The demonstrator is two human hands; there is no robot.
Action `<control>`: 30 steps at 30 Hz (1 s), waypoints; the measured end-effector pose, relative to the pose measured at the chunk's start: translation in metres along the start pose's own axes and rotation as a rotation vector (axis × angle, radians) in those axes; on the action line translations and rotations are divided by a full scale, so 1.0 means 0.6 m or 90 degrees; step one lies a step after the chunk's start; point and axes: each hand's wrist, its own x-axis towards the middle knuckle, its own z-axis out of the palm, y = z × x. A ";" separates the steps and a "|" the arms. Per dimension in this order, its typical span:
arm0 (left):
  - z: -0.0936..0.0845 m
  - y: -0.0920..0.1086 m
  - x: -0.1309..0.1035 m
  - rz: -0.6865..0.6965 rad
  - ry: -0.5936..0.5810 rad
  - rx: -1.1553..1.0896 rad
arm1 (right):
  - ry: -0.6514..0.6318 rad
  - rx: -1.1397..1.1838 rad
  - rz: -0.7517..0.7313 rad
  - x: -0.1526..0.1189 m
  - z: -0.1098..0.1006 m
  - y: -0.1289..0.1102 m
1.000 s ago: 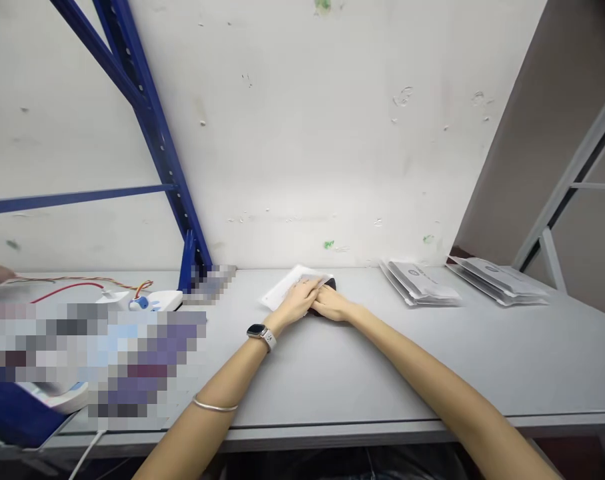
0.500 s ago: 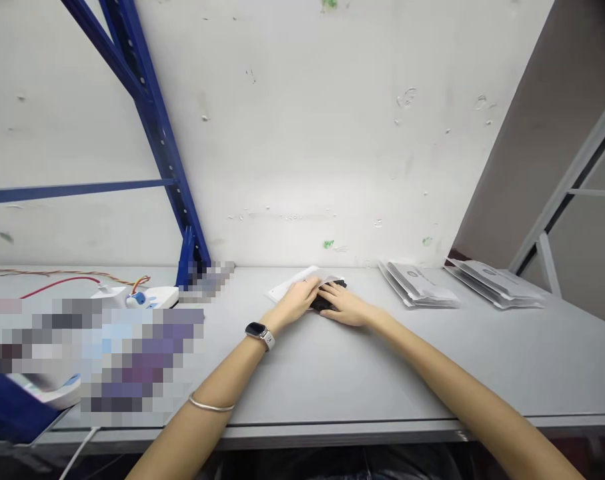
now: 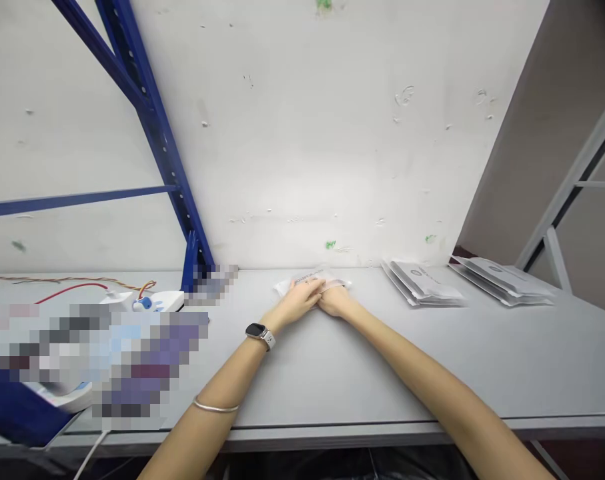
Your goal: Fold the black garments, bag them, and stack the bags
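Plastic bag [image 3: 305, 274] sits mid-frame, L hand [image 3: 301, 300] flat-ish across it, R hand [image 3: 333, 300] partly under its film; fingertips hidden, so can't tell if either's clamped. Step looks like working inside the bag's mouth; next move prob. calls for L steadying the film. Bag contents n/v. Right of frame: nearer pouch stack [image 3: 426, 285], farther pouch stack [image 3: 505, 277], contents unseen too.

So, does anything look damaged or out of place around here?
The white wall does: small green patches and chipped-looking marks break its plain surface. The left hand partly hides the plastic bag, so its condition is unclear.
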 end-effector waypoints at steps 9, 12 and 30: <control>-0.015 -0.032 -0.007 0.068 0.017 0.145 | -0.044 -0.027 0.039 -0.114 -0.056 0.034; -0.015 -0.030 -0.003 0.099 0.038 0.158 | 0.036 -0.125 -0.048 -0.119 -0.066 0.017; -0.022 -0.032 -0.002 0.101 0.055 0.128 | 0.144 -0.096 -0.043 -0.085 -0.053 0.031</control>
